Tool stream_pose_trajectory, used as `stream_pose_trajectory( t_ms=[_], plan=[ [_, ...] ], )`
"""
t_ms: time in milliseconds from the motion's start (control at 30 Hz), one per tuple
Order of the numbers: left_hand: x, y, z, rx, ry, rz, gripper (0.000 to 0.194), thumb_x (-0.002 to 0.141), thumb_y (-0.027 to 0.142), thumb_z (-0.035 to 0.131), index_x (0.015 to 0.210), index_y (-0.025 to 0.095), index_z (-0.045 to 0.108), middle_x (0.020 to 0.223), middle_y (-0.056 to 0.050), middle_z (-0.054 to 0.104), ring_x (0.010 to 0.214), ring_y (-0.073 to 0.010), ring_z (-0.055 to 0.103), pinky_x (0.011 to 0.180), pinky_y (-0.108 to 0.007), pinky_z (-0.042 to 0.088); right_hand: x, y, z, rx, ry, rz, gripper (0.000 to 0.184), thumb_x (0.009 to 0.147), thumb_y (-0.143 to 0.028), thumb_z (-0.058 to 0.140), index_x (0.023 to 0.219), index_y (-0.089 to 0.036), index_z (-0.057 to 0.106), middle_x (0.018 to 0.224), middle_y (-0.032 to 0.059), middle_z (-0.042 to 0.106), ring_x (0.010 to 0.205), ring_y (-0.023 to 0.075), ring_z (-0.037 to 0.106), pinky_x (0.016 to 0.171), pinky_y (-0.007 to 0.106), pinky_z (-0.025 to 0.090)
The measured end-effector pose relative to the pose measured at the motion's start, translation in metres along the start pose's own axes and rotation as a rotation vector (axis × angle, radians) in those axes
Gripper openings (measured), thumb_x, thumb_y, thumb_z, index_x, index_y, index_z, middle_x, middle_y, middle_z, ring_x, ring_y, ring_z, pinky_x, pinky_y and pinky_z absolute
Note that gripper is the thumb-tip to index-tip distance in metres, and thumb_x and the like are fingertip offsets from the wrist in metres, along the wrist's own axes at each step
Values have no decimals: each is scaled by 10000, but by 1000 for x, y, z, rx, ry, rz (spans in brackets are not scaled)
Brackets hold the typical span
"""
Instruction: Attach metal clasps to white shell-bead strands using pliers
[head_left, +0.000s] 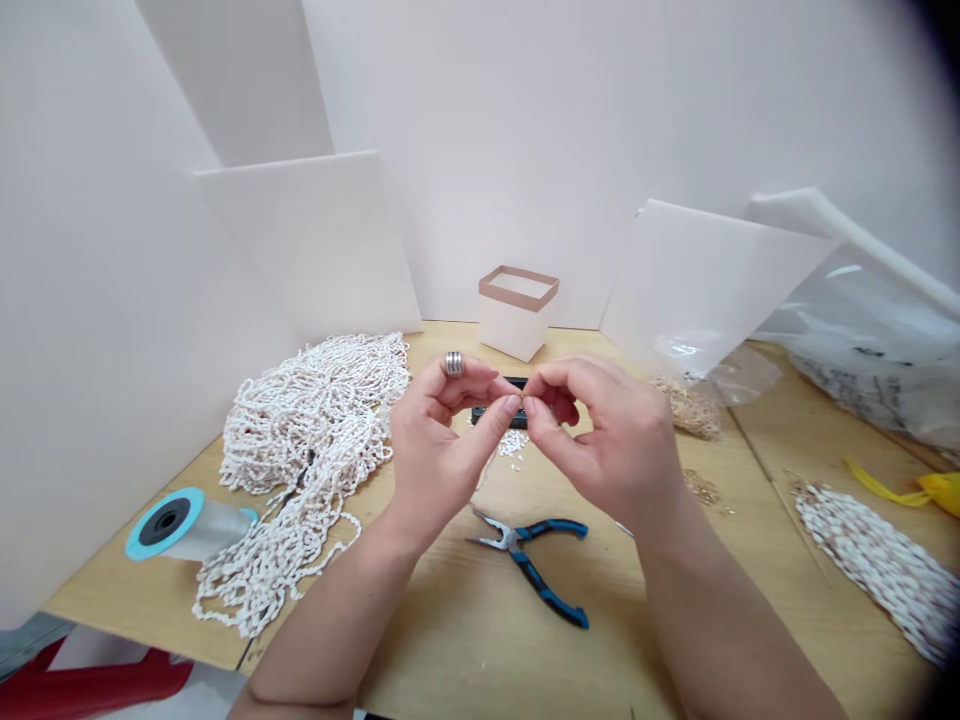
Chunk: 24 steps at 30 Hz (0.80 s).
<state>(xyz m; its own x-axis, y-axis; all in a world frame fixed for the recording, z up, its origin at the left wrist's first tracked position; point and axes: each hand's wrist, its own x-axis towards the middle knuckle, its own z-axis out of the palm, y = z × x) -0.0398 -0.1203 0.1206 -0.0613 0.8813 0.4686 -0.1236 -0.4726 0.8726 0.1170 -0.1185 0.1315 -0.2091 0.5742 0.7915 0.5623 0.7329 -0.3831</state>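
Observation:
My left hand (pixel 450 425) and my right hand (pixel 600 420) meet fingertip to fingertip above the middle of the table. Both pinch at something tiny, too small to make out. A thin whitish strand (pixel 484 475) hangs below the left hand. Behind the fingers a black tray (pixel 491 412) is partly hidden, with small white beads (pixel 514 440) scattered in front of it. Pliers with blue and black handles (pixel 551 585) lie spread apart on the table under my hands.
To the left lie a heap of white bead strands (pixel 315 410) and a spool (pixel 202 525). A white box with brown rim (pixel 517 325) stands behind. Golden pieces (pixel 694 410), a woven white beaded strip (pixel 874 560) and plastic bags (pixel 877 340) are on the right.

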Motion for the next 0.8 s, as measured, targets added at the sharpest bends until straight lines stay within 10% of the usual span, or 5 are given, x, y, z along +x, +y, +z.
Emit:
stream_pose_trajectory(
  t_ms=[333,600,800],
  plan=[
    [19,-27,-11,-25,46,-15,368,685,302,896,936,210,643,842,-25,726,824,-192,736,812,-339,600,-3,23,4,147,-114,250,157,897,-272,688,1031,-191,678,846,18,706,746,157,652,666,287,505],
    [10,-15,-49,-72,93,-43,385,623,289,923,888,215,654,799,-20,735,762,-197,723,782,-366,608,-69,38,4,-8,-803,400,87,899,-239,637,900,-196,712,786,0,720,659,131,620,614,253,422],
    [-9,14,-70,-87,210,22,398,626,341,930,885,267,637,846,-11,743,837,-208,731,772,-360,604,-108,41,43,-34,-847,415,127,869,-160,607,823,-178,724,812,35,749,729,151,649,668,251,432]
  ],
)
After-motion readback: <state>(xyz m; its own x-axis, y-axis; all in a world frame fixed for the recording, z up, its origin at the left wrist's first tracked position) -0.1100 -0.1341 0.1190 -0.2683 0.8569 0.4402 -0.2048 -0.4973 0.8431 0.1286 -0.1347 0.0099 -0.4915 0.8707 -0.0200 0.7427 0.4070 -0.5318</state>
